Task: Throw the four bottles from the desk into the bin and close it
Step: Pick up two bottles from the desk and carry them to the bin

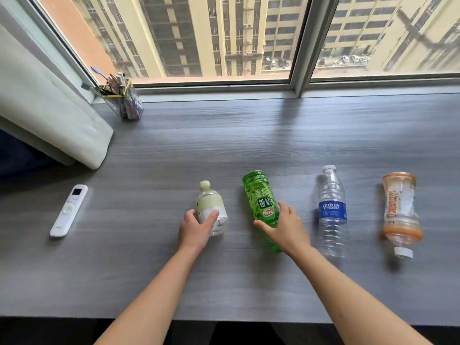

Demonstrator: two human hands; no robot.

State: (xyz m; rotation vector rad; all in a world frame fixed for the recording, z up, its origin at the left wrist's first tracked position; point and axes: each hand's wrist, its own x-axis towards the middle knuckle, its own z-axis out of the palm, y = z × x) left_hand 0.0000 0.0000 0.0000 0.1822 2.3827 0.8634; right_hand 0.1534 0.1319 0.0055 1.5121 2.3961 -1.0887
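The desk runs along a window, its near edge at the bottom of the view. All four bottles lie on their sides in a row parallel to that edge, nearer to it than to the window edge and spaced apart, so each can be taken singly. No bin is in view, so nothing has yet gone in.

By size: the clear bottle, third from the left, lies with its long axis running from near edge to window edge, white cap toward the window. The green bottle lies almost the same way, base toward the window, neck end toward the near edge and hidden under the wrist. The orange bottle, closest to the right edge, points its white cap at the near edge. The small bottle, leftmost, points its pale cap at the window.

The right hand curls over the green bottle's lower half, thumb on its left side, fingers on its right; the grip looks closing, not yet firm. The left hand wraps the small bottle's base end, fingers part open, thumb lying across the bottle's face. Both bottles rest on the desk. Taking two at once probably halves the trips.

A remote lies toward the left edge.
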